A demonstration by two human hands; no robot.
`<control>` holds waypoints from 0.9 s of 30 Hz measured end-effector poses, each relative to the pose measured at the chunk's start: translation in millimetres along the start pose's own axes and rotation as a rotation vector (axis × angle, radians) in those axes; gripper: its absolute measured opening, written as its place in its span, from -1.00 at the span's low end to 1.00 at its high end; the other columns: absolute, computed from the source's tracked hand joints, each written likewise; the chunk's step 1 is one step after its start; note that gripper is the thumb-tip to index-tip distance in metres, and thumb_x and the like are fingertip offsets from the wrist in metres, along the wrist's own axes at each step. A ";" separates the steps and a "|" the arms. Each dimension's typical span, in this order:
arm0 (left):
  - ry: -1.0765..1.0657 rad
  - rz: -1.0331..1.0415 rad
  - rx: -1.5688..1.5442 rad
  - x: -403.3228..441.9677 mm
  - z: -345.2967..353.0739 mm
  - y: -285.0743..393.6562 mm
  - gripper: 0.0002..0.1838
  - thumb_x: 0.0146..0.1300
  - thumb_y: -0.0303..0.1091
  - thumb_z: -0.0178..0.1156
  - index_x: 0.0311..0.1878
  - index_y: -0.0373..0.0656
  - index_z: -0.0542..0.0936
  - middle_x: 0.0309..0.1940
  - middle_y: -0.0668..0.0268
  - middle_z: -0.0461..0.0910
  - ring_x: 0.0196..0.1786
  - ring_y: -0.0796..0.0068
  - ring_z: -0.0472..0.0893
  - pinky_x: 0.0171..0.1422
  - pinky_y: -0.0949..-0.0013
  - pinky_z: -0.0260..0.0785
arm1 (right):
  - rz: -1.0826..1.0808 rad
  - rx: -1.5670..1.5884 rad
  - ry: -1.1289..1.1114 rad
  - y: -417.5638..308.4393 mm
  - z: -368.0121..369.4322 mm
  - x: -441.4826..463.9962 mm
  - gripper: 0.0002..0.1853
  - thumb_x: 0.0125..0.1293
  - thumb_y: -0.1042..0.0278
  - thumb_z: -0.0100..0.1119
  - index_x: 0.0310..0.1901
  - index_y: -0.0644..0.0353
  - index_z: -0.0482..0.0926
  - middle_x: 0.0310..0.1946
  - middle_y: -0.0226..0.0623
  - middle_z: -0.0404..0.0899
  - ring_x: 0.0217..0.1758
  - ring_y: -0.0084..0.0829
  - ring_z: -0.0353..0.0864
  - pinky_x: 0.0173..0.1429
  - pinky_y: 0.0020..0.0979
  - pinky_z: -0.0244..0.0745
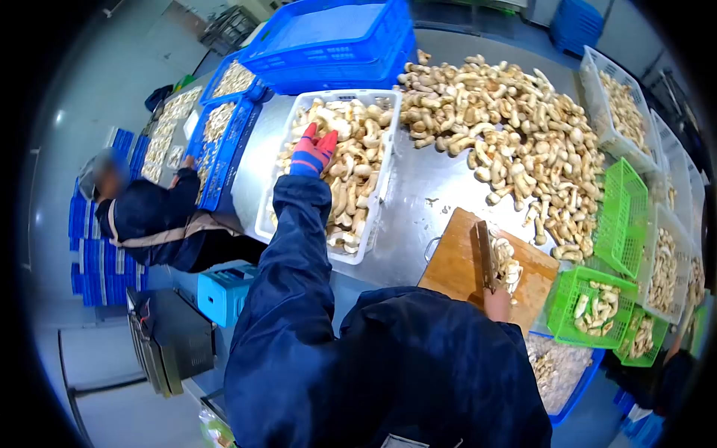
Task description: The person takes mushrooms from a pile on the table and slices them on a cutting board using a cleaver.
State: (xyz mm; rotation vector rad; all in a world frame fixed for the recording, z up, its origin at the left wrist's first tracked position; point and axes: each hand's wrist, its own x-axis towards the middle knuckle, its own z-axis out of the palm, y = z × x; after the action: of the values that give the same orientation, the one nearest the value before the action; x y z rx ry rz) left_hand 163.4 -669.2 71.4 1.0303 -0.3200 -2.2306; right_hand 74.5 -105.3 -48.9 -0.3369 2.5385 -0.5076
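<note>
My left hand (312, 151), in a red and blue glove, reaches into a white crate (381, 175) full of pale, thick-stemmed mushrooms (351, 183). Its fingers are apart over the mushrooms, and none shows in its grasp. My bare right hand (496, 304) grips the handle of a knife (485, 257). The long blade rests over a wooden cutting board (457, 257), beside a small heap of trimmed mushroom pieces (508, 265). Part of that heap is hidden behind the knife.
A large mushroom pile (515, 127) covers the metal table (441, 183) beyond the board. Blue crates (328, 56) are stacked at the back. Green baskets (624, 216) stand right, above a blue-rimmed bin (579, 399). A co-worker (164, 216) works at the left.
</note>
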 end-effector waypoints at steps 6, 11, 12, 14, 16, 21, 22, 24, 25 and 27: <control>-0.208 -0.131 0.358 11.2 20.3 -104.5 -0.72 0.23 -0.38 0.02 -0.03 -0.29 0.43 -0.13 0.03 0.53 -0.10 0.09 0.55 -0.03 0.19 0.47 | 0.002 0.035 0.018 -11.7 -9.8 -7.7 -0.69 0.03 0.24 0.01 -0.24 0.20 0.58 -0.45 0.08 0.54 -0.32 0.01 0.55 -0.18 -0.09 0.44; -0.314 -0.107 1.106 41.1 47.1 -225.0 -0.65 0.07 -0.33 0.20 -0.04 -0.12 0.48 -0.37 0.29 0.59 -0.36 0.44 0.58 -0.23 0.44 0.46 | -0.003 0.136 0.055 -13.7 -2.8 -8.8 -0.73 0.03 0.26 -0.01 -0.32 0.28 0.54 -0.49 0.10 0.51 -0.35 0.05 0.51 -0.23 -0.08 0.41; -0.345 -0.027 1.353 61.6 45.9 -247.0 -0.62 0.04 -0.30 0.22 -0.03 -0.14 0.47 -0.34 0.27 0.59 -0.32 0.42 0.58 -0.19 0.43 0.44 | -0.022 0.182 0.085 -9.2 4.0 -7.9 -0.75 0.02 0.30 0.00 -0.33 0.28 0.54 -0.51 0.11 0.49 -0.37 0.07 0.49 -0.26 -0.08 0.40; -0.392 0.334 1.842 90.8 49.0 -284.9 -0.51 -0.01 -0.18 0.26 0.00 -0.17 0.46 -0.21 0.15 0.57 -0.14 0.27 0.55 -0.02 0.33 0.37 | -0.046 0.175 0.095 -7.6 6.2 -7.8 -0.73 0.01 0.34 -0.01 -0.26 0.22 0.57 -0.55 0.08 0.51 -0.42 0.07 0.50 -0.24 -0.07 0.44; -0.389 0.817 2.053 120.6 47.6 -321.8 -0.56 0.02 -0.17 0.20 -0.01 -0.11 0.48 -0.15 0.13 0.54 -0.17 0.13 0.53 -0.08 0.22 0.38 | -0.028 0.205 0.145 -12.9 5.1 -10.5 -0.75 0.00 0.36 0.01 -0.26 0.20 0.55 -0.53 0.08 0.51 -0.42 0.07 0.50 -0.25 -0.07 0.44; -0.298 0.817 2.294 117.1 84.6 -345.0 -0.56 0.01 -0.10 0.17 -0.07 -0.17 0.51 -0.15 0.04 0.52 -0.08 0.08 0.51 0.06 0.17 0.34 | 0.082 0.234 0.071 -26.6 -2.2 -11.9 -0.72 0.01 0.39 0.08 -0.19 0.23 0.54 -0.42 0.12 0.52 -0.31 0.04 0.53 -0.18 -0.13 0.44; -0.268 0.678 2.314 119.5 83.4 -348.6 -0.53 -0.01 -0.06 0.19 -0.09 -0.19 0.52 -0.15 0.04 0.53 -0.08 0.09 0.52 0.05 0.18 0.34 | 0.098 0.232 0.060 -29.6 -4.8 -12.2 -0.71 0.01 0.39 0.08 -0.18 0.23 0.53 -0.42 0.11 0.53 -0.31 0.04 0.53 -0.17 -0.14 0.44; -0.134 0.347 2.339 112.2 80.4 -352.9 -0.43 -0.04 0.00 0.21 -0.08 -0.28 0.50 -0.10 0.03 0.53 -0.02 0.10 0.50 0.10 0.23 0.31 | 0.109 0.240 0.043 -29.2 -4.9 -15.1 -0.70 0.02 0.39 0.06 -0.16 0.24 0.52 -0.39 0.10 0.53 -0.29 0.03 0.53 -0.14 -0.16 0.44; -0.165 0.302 2.353 108.4 78.2 -349.0 -0.43 -0.05 -0.01 0.22 -0.07 -0.28 0.50 -0.12 0.02 0.53 -0.03 0.10 0.51 0.07 0.23 0.34 | 0.116 0.244 0.046 -28.7 -5.1 -15.0 -0.70 0.03 0.38 0.05 -0.16 0.25 0.52 -0.39 0.10 0.53 -0.29 0.03 0.53 -0.14 -0.16 0.44; -0.192 0.166 2.240 105.3 58.8 -338.7 -0.48 -0.04 -0.06 0.21 -0.10 -0.29 0.51 -0.16 0.00 0.55 -0.11 0.15 0.55 0.00 0.25 0.38 | 0.120 0.257 0.049 -29.9 -4.8 -15.3 -0.70 0.04 0.37 0.04 -0.16 0.25 0.52 -0.38 0.10 0.53 -0.28 0.03 0.53 -0.13 -0.16 0.44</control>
State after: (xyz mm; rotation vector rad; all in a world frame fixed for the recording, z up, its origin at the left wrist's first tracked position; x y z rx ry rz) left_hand -86.4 -483.9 -109.0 1.3662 -3.0565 -0.9312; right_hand 88.7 -125.6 -25.7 -0.0787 2.4829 -0.7923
